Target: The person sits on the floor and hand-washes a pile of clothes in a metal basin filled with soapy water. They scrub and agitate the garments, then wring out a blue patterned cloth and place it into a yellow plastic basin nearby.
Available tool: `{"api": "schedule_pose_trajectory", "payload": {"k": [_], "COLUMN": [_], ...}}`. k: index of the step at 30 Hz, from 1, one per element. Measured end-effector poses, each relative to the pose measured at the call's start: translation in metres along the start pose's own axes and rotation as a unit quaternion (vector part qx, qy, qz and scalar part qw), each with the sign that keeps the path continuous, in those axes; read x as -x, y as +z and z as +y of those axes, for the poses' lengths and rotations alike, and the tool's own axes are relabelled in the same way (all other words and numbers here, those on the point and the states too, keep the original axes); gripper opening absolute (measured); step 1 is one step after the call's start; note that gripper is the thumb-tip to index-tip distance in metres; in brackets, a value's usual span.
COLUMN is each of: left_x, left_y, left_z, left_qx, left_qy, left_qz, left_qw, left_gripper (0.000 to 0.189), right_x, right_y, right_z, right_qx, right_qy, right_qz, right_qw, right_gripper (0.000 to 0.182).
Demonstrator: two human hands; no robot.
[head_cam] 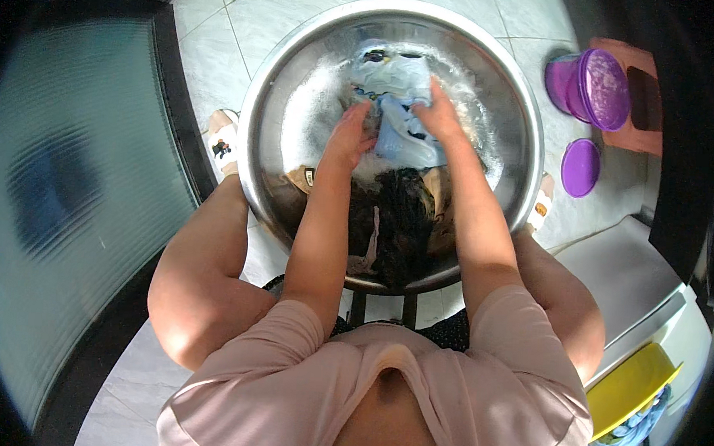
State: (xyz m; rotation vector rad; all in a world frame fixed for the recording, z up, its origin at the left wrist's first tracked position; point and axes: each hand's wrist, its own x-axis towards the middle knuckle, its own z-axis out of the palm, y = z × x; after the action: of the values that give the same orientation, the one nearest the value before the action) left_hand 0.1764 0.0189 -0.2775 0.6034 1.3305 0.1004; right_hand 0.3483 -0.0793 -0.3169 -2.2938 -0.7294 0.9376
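Observation:
A large round stainless steel basin [523,110] stands between my legs with sudsy water and wet clothes in it. A light blue wet garment [395,73] with dark printed marks lies near the far side of the basin. My right hand [441,115] is on that garment's right edge; whether its fingers grip the cloth cannot be made out. To the left, my left hand [351,135] is beside the garment with its fingers spread, low over the foam. Nearer to me, a dark wet cloth [399,225] and tan cloth [436,191] lie in the water.
A purple bucket [603,90] is by an orange plastic stool [637,125] at the right, with a purple lid [581,168] on the tiled floor. A yellow basin [633,389] and a blue basket [643,429] are at lower right. A ribbed glass door [91,209] is at left.

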Motion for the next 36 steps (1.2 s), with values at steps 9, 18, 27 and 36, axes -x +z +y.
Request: {"api": "schedule_pose_trajectory", "payload": {"k": [9, 18, 27, 36], "left_x": [-0.003, 0.02, 0.026, 0.003], "left_y": [-0.026, 0.032, -0.007, -0.025], "left_z": [0.008, 0.009, 0.033, 0.021], "left_qx": [0.335, 0.286, -0.056, 0.26], "left_qy": [0.077, -0.008, 0.069, 0.01], "left_qz": [-0.209, -0.132, 0.094, -0.12], "left_qw": [0.916, 0.949, 0.992, 0.958], "left_gripper": [0.049, 0.036, 0.051, 0.065], "right_x": [0.104, 0.019, -0.002, 0.056], "right_y": [-0.004, -0.02, -0.068, 0.015], "right_z": [-0.16, -0.1, -0.021, -0.103], "right_qx": [-0.019, 0.018, 0.167, -0.114], "right_qy": [-0.244, -0.021, 0.023, -0.168], "right_qz": [-0.204, 0.117, 0.088, -0.251], "right_qw": [0.948, 0.993, 0.982, 0.946], "right_gripper": [0.032, 0.045, 0.04, 0.031]}}
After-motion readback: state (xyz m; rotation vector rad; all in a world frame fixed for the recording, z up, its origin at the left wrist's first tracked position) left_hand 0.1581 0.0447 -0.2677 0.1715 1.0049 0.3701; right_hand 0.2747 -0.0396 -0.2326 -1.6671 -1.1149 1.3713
